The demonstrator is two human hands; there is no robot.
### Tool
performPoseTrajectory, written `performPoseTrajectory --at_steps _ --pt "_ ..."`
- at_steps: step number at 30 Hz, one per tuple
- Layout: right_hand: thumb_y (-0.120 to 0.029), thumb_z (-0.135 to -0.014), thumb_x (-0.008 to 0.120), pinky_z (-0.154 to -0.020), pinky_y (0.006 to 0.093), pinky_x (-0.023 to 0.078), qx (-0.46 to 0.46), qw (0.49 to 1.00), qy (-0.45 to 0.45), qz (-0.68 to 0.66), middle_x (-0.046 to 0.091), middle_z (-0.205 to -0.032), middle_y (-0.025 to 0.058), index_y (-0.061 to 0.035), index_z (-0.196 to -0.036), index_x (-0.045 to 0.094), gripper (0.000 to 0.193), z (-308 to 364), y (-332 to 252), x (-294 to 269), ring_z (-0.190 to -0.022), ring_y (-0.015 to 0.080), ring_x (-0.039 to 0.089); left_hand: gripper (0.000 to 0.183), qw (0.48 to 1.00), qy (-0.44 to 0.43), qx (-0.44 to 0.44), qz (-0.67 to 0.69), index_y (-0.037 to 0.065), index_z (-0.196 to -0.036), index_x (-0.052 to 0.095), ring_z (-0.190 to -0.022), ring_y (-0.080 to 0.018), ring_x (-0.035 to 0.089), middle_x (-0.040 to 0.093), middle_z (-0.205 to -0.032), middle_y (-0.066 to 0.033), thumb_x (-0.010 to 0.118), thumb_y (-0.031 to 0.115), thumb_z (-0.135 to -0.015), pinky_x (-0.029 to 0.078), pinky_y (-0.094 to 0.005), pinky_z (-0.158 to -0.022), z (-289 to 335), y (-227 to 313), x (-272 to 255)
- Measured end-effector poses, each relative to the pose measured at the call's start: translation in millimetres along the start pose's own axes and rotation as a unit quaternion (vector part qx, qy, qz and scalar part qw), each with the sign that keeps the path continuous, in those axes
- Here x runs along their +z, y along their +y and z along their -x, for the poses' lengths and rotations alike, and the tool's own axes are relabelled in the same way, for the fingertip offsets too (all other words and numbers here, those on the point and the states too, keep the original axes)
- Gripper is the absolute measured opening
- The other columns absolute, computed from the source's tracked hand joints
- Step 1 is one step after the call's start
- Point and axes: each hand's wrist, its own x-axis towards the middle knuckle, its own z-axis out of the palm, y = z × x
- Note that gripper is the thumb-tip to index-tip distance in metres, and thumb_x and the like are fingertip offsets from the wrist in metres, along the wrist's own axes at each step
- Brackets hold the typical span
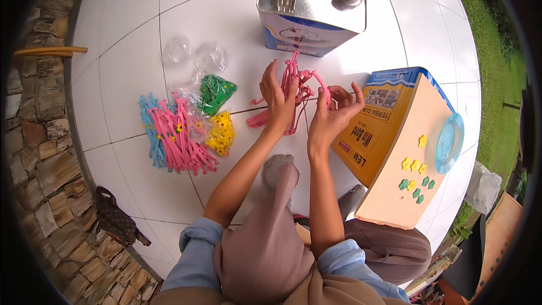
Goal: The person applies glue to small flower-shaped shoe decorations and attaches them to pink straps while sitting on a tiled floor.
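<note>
Both my hands are raised over the white floor in the middle. My left hand is around a tangled bunch of pink plastic strips, its thumb against them and its fingers pointing up. Part of the bunch hides behind this hand. In my right hand, thumb and finger pinch one curved pink strip that reaches across to the bunch; the other fingers are loosely bent. To the left lie a pile of pink strips and blue strips, beside clear bags of green pieces and yellow pieces.
A large metal can with a capped spout stands ahead. On the right, a yellow carton carries a pale board with yellow and green flower pieces and a blue ring. A brown bag lies by the stone wall.
</note>
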Motion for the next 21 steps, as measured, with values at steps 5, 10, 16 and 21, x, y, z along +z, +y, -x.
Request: performPoseTrajectory --at_steps 5,10,16,21 --pt "0.008 -0.079 0.059 -0.075 0.0237 0.047 -0.126 0.991 -0.045 0.002 0.056 -0.091 0.0110 -0.0035 -0.123 0.032 0.052 16.2 -63.4 -41.0 -0.085 0.0148 0.057 0.051 0.965 -0.088 0.221 0.106 0.001 -0.130 0.035 -0.123 -0.0308 0.035 0.039 -0.130 -0.0169 0.053 0.022 -0.087 0.029 -0.0386 -0.102 1.0 100.9 -63.4" --pt "0.005 -0.079 0.059 -0.075 0.0289 0.051 -0.233 0.964 -0.114 -0.053 0.060 -0.089 0.0120 -0.0039 -0.125 0.029 0.055 22.0 -150.6 -85.7 -0.084 0.0178 0.061 0.024 0.918 -0.095 0.383 -0.036 0.006 -0.093 0.057 -0.077 -0.0213 0.057 0.058 -0.083 -0.0046 0.070 0.016 -0.075 0.045 -0.0332 -0.071 -15.3 216.2 -121.9" --pt "0.005 -0.079 0.059 -0.073 0.0313 0.050 -0.380 0.898 -0.217 0.037 0.058 -0.095 0.0127 -0.0075 -0.130 0.024 0.064 2.7 -229.4 -170.2 -0.083 0.0212 0.060 0.018 0.929 -0.188 0.316 0.049 0.002 -0.083 0.053 -0.073 -0.0162 0.061 0.062 -0.084 -0.0069 0.067 0.011 -0.079 0.049 -0.0287 -0.068 -4.1 320.4 -159.4" --pt "-0.002 -0.081 0.061 -0.071 0.0310 0.048 -0.324 0.913 -0.214 0.122 0.060 -0.077 0.0097 -0.0075 -0.129 0.026 0.059 -9.0 -246.5 -251.2 -0.080 0.0223 0.061 0.014 0.905 -0.243 0.173 0.304 0.001 -0.091 0.049 -0.083 -0.0179 0.064 0.063 -0.091 -0.0122 0.060 0.006 -0.085 0.054 -0.0289 -0.078 15.0 354.5 -151.3"
